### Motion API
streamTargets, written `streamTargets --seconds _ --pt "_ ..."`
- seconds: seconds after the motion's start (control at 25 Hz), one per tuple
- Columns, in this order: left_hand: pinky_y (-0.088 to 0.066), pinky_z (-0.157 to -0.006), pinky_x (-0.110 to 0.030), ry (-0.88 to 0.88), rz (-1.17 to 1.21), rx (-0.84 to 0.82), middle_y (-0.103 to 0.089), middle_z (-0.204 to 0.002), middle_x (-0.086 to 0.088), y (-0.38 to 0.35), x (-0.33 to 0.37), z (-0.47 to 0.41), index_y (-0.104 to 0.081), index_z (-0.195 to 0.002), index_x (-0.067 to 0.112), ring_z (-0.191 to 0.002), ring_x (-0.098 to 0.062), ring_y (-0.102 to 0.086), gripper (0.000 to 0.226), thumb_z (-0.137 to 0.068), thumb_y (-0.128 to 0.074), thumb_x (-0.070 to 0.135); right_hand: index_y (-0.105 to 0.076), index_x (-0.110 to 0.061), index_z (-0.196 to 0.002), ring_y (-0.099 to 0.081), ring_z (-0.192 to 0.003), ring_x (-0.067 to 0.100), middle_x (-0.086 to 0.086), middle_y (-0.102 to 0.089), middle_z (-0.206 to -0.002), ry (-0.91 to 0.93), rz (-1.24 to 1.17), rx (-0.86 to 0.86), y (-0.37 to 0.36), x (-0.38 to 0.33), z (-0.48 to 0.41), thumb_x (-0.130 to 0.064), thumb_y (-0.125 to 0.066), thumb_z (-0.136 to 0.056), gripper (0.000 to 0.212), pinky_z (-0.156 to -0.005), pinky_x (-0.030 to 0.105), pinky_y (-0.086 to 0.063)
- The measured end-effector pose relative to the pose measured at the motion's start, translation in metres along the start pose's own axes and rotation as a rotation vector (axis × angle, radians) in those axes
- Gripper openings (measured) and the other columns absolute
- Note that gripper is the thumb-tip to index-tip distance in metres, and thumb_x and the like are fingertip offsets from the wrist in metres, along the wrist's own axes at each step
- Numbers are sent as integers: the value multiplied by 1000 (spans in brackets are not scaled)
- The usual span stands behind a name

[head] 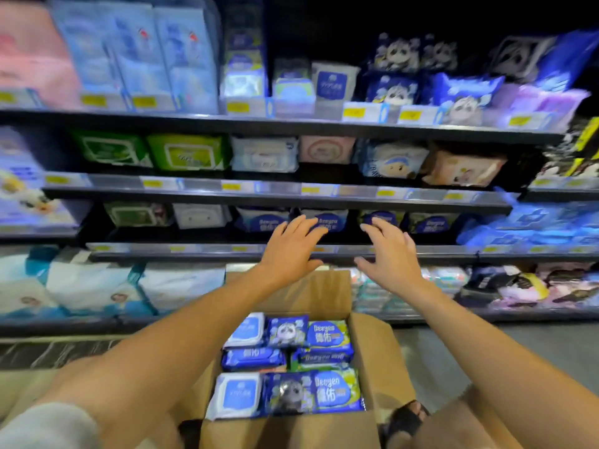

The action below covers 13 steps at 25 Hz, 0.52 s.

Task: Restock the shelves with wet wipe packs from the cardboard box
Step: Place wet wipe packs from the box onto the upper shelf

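An open cardboard box (379,361) stands on the floor below me, holding several blue and green wet wipe packs (327,338). Both my arms reach over it toward the third shelf (207,248). My left hand (291,246) and my right hand (390,254) have their fingers spread and hold nothing. They hover in front of a row of dark blue wipe packs (262,222) standing on that shelf. Between the two hands sits one such pack (330,222), partly hidden by my fingers.
Shelves above carry green, white, pink and blue packs behind yellow price tags (230,186). Large white packs (94,286) fill the bottom shelf at left. My sandalled foot (408,416) is beside the box on the grey floor.
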<state>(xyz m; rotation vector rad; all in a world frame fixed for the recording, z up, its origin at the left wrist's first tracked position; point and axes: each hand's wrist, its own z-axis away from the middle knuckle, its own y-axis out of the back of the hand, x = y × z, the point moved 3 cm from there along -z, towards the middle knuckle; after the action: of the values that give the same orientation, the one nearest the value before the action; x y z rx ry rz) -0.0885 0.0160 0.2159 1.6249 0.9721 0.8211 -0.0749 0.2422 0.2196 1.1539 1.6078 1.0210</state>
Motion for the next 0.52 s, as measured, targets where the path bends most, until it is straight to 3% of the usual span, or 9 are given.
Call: streamTargets --seconds 0.12,0.24,0.52 --pt "-22 -124 -49 62 8 -144 -27 -168 2 -48 -22 47 -36 -155 32 -157 -25 -19 73 -92 -67 52 -42 -28 -152 -29 -150 25 0 -33 -162 45 -25 -131 -56 -20 28 -54 -69 -84 78 -120 53 -23" --pt "-25 -122 -45 103 57 -280 -30 -166 -1 -87 -36 88 -36 -155 31 -152 -26 -27 70 -94 -65 51 -35 -31 -155 -24 -152 25 -1 -28 -164 53 -50 -325 -108 -32 59 -54 -66 -88 77 -124 49 -16" --pt "-28 -118 -41 141 104 -401 -33 -164 1 -153 -53 146 -36 -157 30 -152 -23 -28 72 -94 -66 50 -33 -34 -154 -26 -151 20 -4 -33 -159 106 -60 -629 -201 -45 125 -65 -65 -80 86 -122 48 -19"
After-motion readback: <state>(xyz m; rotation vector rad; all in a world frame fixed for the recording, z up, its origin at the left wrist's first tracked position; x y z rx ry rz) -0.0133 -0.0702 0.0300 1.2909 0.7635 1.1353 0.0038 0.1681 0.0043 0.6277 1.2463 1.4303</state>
